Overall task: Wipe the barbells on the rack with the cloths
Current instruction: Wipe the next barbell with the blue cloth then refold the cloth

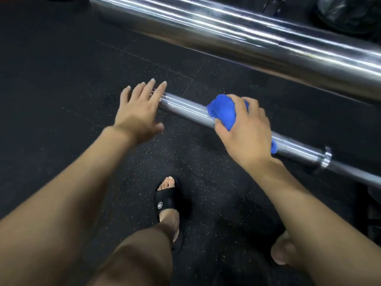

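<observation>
A chrome barbell sleeve runs from the centre down to the right, ending in a collar and a thinner shaft. My right hand grips a blue cloth wrapped over the sleeve. My left hand is flat with straight fingers at the sleeve's free left end, its fingertips over the end of the bar. A second, much closer chrome barbell sleeve crosses the top of the view, blurred.
Black speckled rubber floor lies below. My foot in a black slide sandal stands under the bar, my other bare foot at the lower right. Dark objects sit at the top right.
</observation>
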